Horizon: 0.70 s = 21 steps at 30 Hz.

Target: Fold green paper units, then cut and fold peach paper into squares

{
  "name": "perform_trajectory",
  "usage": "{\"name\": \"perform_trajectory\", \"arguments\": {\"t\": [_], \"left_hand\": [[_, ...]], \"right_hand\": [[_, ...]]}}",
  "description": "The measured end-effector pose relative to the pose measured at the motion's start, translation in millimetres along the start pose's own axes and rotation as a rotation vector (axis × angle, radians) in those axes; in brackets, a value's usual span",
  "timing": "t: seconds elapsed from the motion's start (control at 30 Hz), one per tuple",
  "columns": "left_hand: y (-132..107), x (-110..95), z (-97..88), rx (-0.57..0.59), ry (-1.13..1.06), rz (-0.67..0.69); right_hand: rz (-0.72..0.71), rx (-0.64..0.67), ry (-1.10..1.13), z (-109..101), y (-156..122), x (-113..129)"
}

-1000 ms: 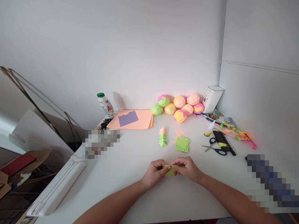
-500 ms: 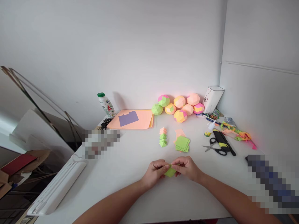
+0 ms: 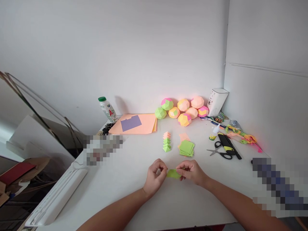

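Observation:
A small piece of green paper (image 3: 172, 174) is stretched between my two hands, just above the table's front part. My left hand (image 3: 154, 178) pinches it by its left edge with thumb and index finger, which form a ring. At the right end, my right hand (image 3: 193, 174) grips the paper between thumb and fingers. Beyond my hands lies a stack of green paper squares (image 3: 186, 148), partly covering peach squares (image 3: 184, 137). Beside the stack is a row of small folded paper pieces (image 3: 166, 142), peach at the far end and green nearer me.
Faceted paper balls (image 3: 184, 119) rest by the wall. Scissors (image 3: 219, 150), a cutter (image 3: 226, 144) and a glue bottle (image 3: 214, 133) lie right. Peach sheets (image 3: 149, 123) and a white bottle (image 3: 107, 110) are back left. A long white device (image 3: 57, 195) borders the left edge.
The left hand has shifted slightly left and its fingers have drawn into a ring-shaped pinch. The green paper looks flatter and wider between the hands. The right hand stays nearly in place.

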<state>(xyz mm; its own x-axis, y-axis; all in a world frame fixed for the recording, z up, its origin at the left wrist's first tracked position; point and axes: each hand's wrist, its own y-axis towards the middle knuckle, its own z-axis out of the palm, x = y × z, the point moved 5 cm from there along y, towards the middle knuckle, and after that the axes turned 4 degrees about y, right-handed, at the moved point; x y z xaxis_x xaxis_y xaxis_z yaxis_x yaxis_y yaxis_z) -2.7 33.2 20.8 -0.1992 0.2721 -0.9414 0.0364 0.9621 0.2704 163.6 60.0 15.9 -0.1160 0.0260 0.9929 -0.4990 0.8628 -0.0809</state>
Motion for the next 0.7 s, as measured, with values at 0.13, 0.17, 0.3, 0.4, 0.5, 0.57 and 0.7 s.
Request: {"name": "perform_trajectory", "arguments": {"t": [0.13,0.17,0.3,0.4,0.5,0.57,0.7], "left_hand": [[1.4,-3.0,2.9,0.048,-0.005,0.015],[0.8,-3.4,6.6,0.097,0.002,0.026],[-3.8,-4.6,16.7,0.200,0.069,0.095],[-5.6,-4.3,17.8,0.190,0.078,0.086],[-5.3,-3.5,17.2,0.183,0.065,0.034],[-4.0,-1.9,15.0,0.165,0.046,-0.014],[-0.4,6.2,9.6,0.129,-0.027,-0.131]], "right_hand": [[0.010,0.014,0.021,2.0,-0.8,0.6],[0.004,0.018,0.015,3.9,-1.2,0.5],[-0.058,-0.004,-0.072,11.5,-2.4,0.8],[-0.106,-0.013,-0.115,15.4,-2.3,0.8],[-0.126,-0.014,-0.135,12.7,-1.2,1.6],[-0.138,-0.032,-0.154,4.7,-0.1,4.1],[-0.124,-0.150,-0.133,-20.3,1.8,10.9]]}}
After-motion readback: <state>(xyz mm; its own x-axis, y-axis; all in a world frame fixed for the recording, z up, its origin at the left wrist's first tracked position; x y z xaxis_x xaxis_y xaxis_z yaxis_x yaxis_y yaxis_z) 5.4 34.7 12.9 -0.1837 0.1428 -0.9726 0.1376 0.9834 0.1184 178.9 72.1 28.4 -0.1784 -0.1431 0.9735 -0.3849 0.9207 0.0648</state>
